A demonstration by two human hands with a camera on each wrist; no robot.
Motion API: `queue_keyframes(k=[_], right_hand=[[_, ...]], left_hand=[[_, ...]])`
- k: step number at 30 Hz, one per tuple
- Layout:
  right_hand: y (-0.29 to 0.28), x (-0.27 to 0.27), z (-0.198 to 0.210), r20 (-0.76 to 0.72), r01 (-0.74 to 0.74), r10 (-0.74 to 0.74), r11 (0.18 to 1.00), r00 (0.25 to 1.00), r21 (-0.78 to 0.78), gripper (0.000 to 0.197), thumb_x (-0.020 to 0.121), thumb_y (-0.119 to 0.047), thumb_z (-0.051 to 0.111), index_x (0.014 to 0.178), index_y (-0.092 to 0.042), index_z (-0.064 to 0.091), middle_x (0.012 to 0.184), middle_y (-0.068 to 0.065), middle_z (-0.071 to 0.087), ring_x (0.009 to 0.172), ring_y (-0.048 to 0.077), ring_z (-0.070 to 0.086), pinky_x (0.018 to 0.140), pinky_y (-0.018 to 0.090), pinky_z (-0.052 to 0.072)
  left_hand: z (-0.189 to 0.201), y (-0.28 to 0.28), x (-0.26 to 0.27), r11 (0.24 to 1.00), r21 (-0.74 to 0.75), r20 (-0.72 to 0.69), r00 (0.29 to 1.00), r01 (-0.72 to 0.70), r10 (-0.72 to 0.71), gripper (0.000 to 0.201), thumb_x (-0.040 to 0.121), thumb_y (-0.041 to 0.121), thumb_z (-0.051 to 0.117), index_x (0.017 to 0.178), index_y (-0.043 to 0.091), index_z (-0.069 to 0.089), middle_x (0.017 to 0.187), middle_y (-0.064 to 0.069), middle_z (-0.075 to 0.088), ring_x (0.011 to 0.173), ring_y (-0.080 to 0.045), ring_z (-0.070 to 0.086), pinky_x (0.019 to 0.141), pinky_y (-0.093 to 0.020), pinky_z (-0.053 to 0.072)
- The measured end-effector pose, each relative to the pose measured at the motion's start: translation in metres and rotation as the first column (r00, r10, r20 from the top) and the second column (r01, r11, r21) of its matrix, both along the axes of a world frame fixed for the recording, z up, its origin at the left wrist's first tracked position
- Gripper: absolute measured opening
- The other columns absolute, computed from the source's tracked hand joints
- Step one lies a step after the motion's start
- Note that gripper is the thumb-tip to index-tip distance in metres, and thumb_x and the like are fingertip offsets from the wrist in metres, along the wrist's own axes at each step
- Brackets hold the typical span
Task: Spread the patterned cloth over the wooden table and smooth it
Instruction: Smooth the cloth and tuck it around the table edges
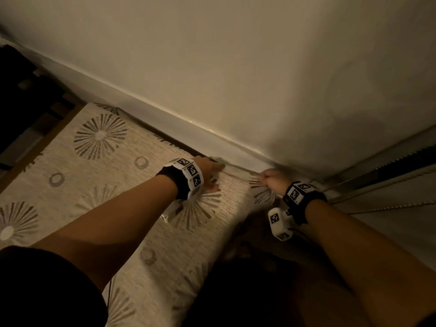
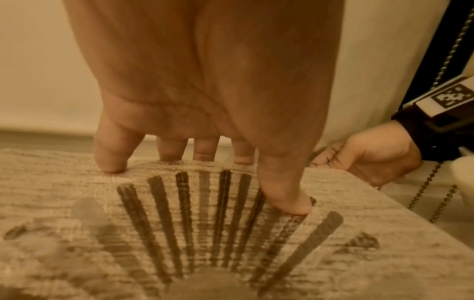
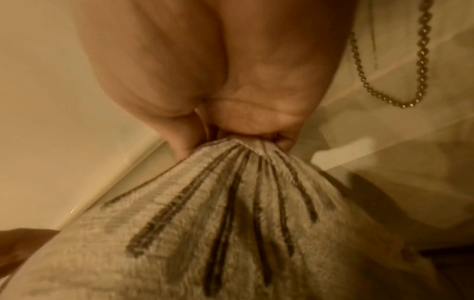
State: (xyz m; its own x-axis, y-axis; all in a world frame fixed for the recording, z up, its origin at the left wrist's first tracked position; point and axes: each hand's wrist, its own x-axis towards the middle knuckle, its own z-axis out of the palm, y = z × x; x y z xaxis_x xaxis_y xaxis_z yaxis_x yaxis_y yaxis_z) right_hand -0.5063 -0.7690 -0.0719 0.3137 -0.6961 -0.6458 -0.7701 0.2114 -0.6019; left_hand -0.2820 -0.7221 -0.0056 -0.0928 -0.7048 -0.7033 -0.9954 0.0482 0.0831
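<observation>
The patterned cloth [image 1: 118, 166], beige with dark starburst motifs, lies over the wooden table, whose bare edge [image 1: 44, 140] shows at the left. My left hand [image 1: 210, 173] is at the cloth's far edge by the wall. Its thumb [image 2: 287, 201] presses on top while three fingers [image 2: 205, 150] reach down behind the raised cloth [image 2: 205, 203] edge, pinching it. My right hand [image 1: 273, 180] is a fist off the table's far right corner. It grips a bunched corner of the cloth [image 3: 231, 203] in its fingers [image 3: 179, 140]. That right hand [image 2: 366, 154] also shows in the left wrist view.
A pale wall [image 1: 236, 55] with a glossy ledge [image 1: 188, 119] runs right behind the table. A blind's bead chain [image 1: 377, 206] hangs at the right, also seen as bead chain [image 3: 423, 60]. Dark furniture [image 1: 21, 86] stands past the table's left end.
</observation>
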Motion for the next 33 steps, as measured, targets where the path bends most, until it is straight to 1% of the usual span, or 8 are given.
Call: queue_keyframes(k=[3, 7, 10, 14, 17, 22, 29, 33], right_hand=[[0.006, -0.001, -0.008, -0.027, 0.003, -0.006, 0.992, 1.000, -0.126, 0.025, 0.096, -0.019, 0.052, 0.115, -0.007, 0.064, 0.122, 0.013, 0.061, 0.112, 0.028, 0.058, 0.087, 0.025, 0.041], [0.021, 0.016, 0.014, 0.022, -0.138, 0.151, 0.947, 0.988, -0.289, 0.036, 0.100, -0.025, 0.041, 0.130, -0.012, 0.056, 0.136, 0.009, 0.051, 0.124, 0.022, 0.047, 0.100, 0.025, 0.032], [0.030, 0.031, 0.037, 0.130, -0.279, 0.294, 0.952, 0.947, -0.125, 0.044, 0.102, -0.038, 0.033, 0.141, -0.020, 0.045, 0.139, 0.003, 0.051, 0.122, 0.017, 0.048, 0.092, 0.023, 0.030], [0.027, 0.051, 0.037, -0.145, -0.488, 0.488, 0.872, 0.861, 0.041, 0.059, 0.100, -0.052, 0.017, 0.132, -0.016, 0.051, 0.117, 0.007, 0.061, 0.106, 0.023, 0.057, 0.089, 0.031, 0.040], [0.016, 0.067, 0.030, -0.328, -0.585, 0.543, 0.810, 0.773, -0.040, 0.067, 0.094, -0.060, 0.014, 0.122, -0.016, 0.056, 0.120, 0.010, 0.063, 0.104, 0.028, 0.060, 0.095, 0.042, 0.046], [0.026, 0.121, 0.054, -0.304, -0.725, 0.669, 0.539, 0.678, -0.429, 0.051, 0.101, -0.036, 0.030, 0.144, -0.010, 0.033, 0.154, 0.013, 0.030, 0.135, 0.033, 0.038, 0.110, 0.044, 0.034], [0.124, 0.236, 0.073, -0.272, -0.867, 0.890, 0.218, 0.365, -0.448, 0.050, 0.100, -0.030, 0.032, 0.147, -0.014, 0.033, 0.158, 0.011, 0.023, 0.144, 0.027, 0.025, 0.116, 0.040, 0.025], [0.215, 0.265, 0.060, -0.286, -0.854, 0.931, 0.048, 0.226, -0.518, 0.052, 0.099, -0.034, 0.030, 0.149, -0.020, 0.029, 0.159, 0.008, 0.019, 0.147, 0.027, 0.017, 0.119, 0.042, 0.018]], left_hand=[[0.000, -0.001, -0.004, 1.000, 0.009, 0.033, 0.999, -0.009, 0.009, 0.068, 0.078, 0.058, 0.063, 0.138, 0.034, 0.041, 0.133, -0.005, 0.055, 0.117, -0.031, 0.056, 0.094, -0.042, 0.046], [-0.007, 0.003, -0.005, 1.000, -0.022, 0.062, 0.998, -0.013, 0.015, 0.068, 0.074, 0.062, 0.063, 0.133, 0.032, 0.045, 0.127, -0.003, 0.056, 0.116, -0.029, 0.054, 0.093, -0.046, 0.047], [-0.015, 0.008, -0.009, 0.998, -0.045, 0.064, 0.997, -0.032, 0.035, 0.076, 0.077, 0.057, 0.064, 0.141, 0.027, 0.036, 0.141, -0.005, 0.044, 0.131, -0.031, 0.037, 0.104, -0.049, 0.039], [-0.015, 0.022, -0.005, 0.987, -0.121, 0.078, 0.990, -0.104, 0.114, 0.088, 0.080, 0.058, 0.061, 0.148, 0.022, 0.019, 0.158, -0.007, 0.012, 0.146, -0.035, 0.007, 0.113, -0.056, 0.026], [-0.006, 0.045, 0.006, 0.931, -0.258, 0.013, 0.963, -0.257, 0.269, 0.090, 0.081, 0.062, 0.057, 0.149, 0.022, 0.014, 0.160, -0.004, 0.006, 0.147, -0.031, 0.003, 0.115, -0.054, 0.022], [-0.006, 0.139, 0.040, 0.711, -0.446, -0.127, 0.825, -0.544, 0.551, 0.078, 0.084, 0.064, 0.048, 0.146, 0.023, 0.026, 0.156, -0.006, 0.021, 0.144, -0.031, 0.016, 0.112, -0.049, 0.023], [-0.004, 0.297, 0.080, 0.488, -0.309, -0.117, 0.542, -0.816, 0.832, 0.070, 0.087, 0.065, 0.034, 0.143, 0.023, 0.034, 0.151, -0.007, 0.031, 0.136, -0.031, 0.027, 0.109, -0.045, 0.032], [-0.008, 0.374, 0.067, 0.294, -0.387, -0.090, 0.353, -0.874, 0.931, 0.083, 0.079, 0.071, 0.010, 0.150, 0.030, 0.016, 0.160, -0.006, 0.012, 0.146, -0.034, 0.008, 0.115, -0.050, 0.015]])
